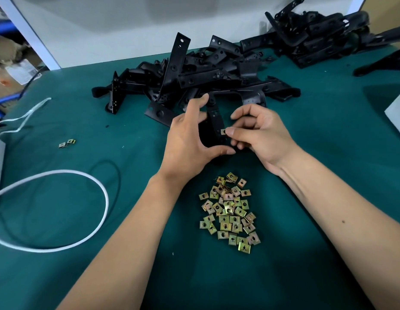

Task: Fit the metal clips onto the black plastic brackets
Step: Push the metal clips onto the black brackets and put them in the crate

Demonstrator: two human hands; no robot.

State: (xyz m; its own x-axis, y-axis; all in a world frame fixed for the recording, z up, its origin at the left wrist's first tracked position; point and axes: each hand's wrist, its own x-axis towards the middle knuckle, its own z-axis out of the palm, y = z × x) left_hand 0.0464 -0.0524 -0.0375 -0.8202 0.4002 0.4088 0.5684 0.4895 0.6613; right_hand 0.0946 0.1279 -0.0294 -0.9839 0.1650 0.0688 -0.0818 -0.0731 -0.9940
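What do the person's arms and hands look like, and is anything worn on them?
Both forearms are bare up to the picture's edge: no sleeves show. The left hand and the right hand wear no gloves; no rings, watch or bands are visible. The fingers have short, plain nails.

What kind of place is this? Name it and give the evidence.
Probably a factory or workshop assembly bench: a green table mat holds a heap of black brackets and a pile of metal clips, with shelving alongside.

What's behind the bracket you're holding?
Behind the held bracket lies the bracket pile on the green mat. The left hand and right hand cover the bracket's lower end and the mat beneath.
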